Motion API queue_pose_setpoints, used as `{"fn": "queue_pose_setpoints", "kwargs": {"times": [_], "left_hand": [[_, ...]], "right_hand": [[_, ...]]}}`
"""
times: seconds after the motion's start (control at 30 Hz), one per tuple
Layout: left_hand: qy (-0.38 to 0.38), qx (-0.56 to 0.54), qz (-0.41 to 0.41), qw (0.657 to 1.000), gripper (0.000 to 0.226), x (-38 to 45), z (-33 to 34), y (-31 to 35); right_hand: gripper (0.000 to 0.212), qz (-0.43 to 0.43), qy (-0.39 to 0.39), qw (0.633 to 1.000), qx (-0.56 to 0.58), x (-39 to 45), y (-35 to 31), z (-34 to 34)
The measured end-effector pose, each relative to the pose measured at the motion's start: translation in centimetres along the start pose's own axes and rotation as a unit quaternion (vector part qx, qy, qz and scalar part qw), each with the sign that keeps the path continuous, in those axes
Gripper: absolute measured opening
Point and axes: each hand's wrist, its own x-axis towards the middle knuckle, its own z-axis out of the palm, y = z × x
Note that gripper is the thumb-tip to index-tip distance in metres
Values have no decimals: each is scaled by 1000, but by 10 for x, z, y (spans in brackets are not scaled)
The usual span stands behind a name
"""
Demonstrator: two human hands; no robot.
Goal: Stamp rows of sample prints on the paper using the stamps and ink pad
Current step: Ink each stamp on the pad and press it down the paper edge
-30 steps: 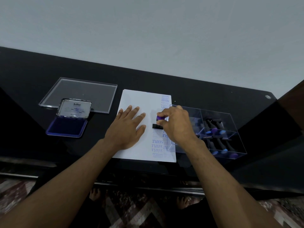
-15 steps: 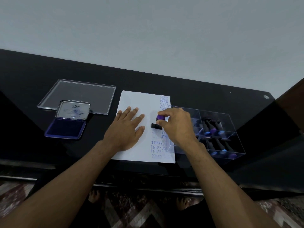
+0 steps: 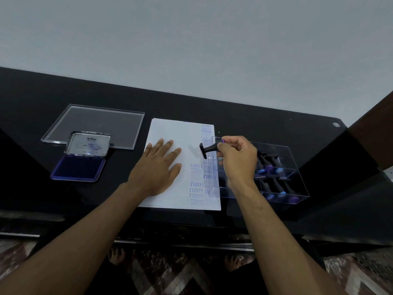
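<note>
A white sheet of paper lies on the black table, with columns of blue stamped words such as SAMPLE along its right side. My left hand rests flat on the paper, fingers spread. My right hand pinches a black stamp by its purple-topped handle. The stamp is lifted off the sheet and tilted sideways, its face turned left. An open ink pad with blue ink and a propped metal lid sits at the left.
A clear acrylic box with several black stamps in compartments stands right of the paper, partly over its edge. Its flat clear lid lies behind the ink pad. The table's front edge is near my body; a wall rises behind.
My right hand has raised the stamp off the paper and tipped it sideways, moving slightly right. My left hand has stayed flat on the sheet.
</note>
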Motion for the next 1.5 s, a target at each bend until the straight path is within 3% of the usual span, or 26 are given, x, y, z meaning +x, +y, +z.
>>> {"fn": "queue_pose_setpoints", "kwargs": {"times": [0.97, 1.1, 1.5], "left_hand": [[-11, -3, 2, 1000, 74, 1, -4, -1], [11, -15, -7, 1000, 75, -7, -15, -9], [55, 4, -114, 992, 70, -85, -54, -92]], "right_hand": [[19, -34, -4, 999, -36, 0, 4, -1], [30, -45, -35, 998, -41, -8, -3, 8], [22, -128, -156, 973, -107, -60, -21, 99]]}}
